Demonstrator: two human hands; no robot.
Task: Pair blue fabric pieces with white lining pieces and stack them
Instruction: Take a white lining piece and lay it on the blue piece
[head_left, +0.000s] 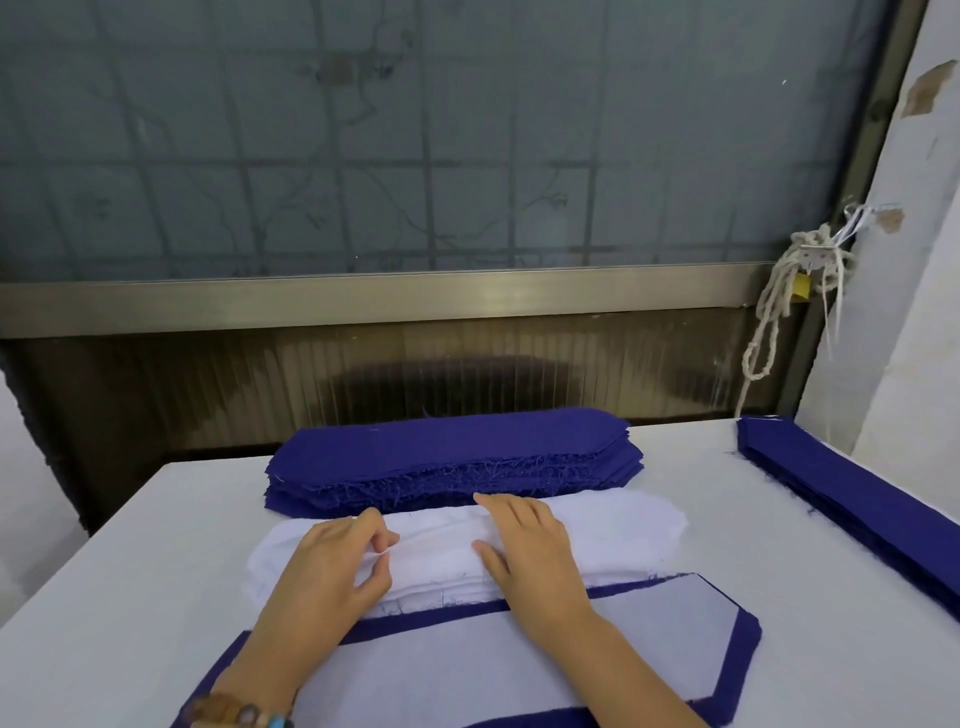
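Observation:
A thick stack of blue fabric pieces (452, 457) lies at the table's far middle. Just in front of it sits a stack of white lining pieces (613, 540). Nearest me lies a paired piece (649, 639), white lining on blue fabric with a blue border showing. My left hand (332, 561) rests on the white stack's left part, with thumb and fingertips pinching its top layer. On the middle of that white stack my right hand (530, 551) lies flat, fingers straight.
The white table (130, 597) ends at a far edge below a window frame (363, 296). A second stack of long blue strips (857, 499) runs along the right edge. A knotted cord (789, 291) hangs at the right wall.

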